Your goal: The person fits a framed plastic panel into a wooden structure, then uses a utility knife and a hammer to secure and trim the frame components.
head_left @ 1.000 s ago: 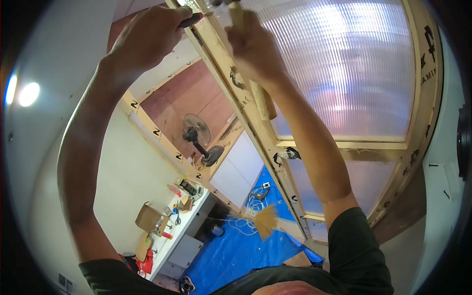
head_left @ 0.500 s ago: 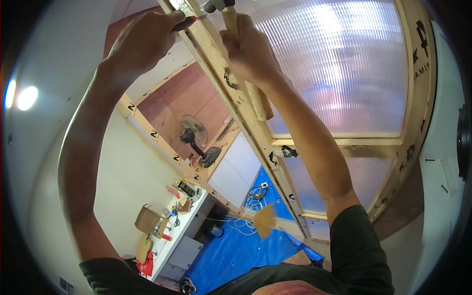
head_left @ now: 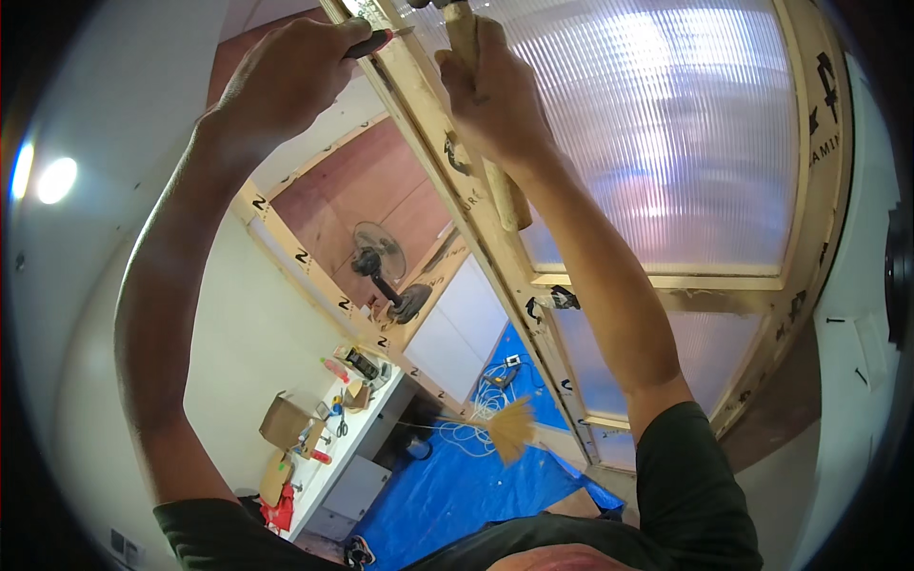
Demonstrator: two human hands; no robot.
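Raised at the upper left, my left hand (head_left: 286,81) is closed around a tool with a red and black handle (head_left: 371,44). Its short, thin metal blade points right, against or just in front of the door's wooden edge (head_left: 419,105); whether it is a chisel or a screwdriver I cannot make out. My right hand (head_left: 505,109) grips a hammer (head_left: 463,36) by its wooden handle, just right of the blade. The hammer's dark head is partly cut off by the top border. Behind my right arm is the door's ribbed translucent panel (head_left: 666,124).
Beyond the doorway, a black fan (head_left: 386,276) stands on a wooden ledge. A white counter (head_left: 328,476) at lower left holds boxes, scissors and small tools. Blue sheeting (head_left: 447,504) covers the floor, with a straw broom (head_left: 511,428) and coiled white cable (head_left: 466,440) there.
The hammer has shifted slightly right and up, away from the blade, with my right hand. My left hand keeps its hold on the tool. The whole view has moved a little.
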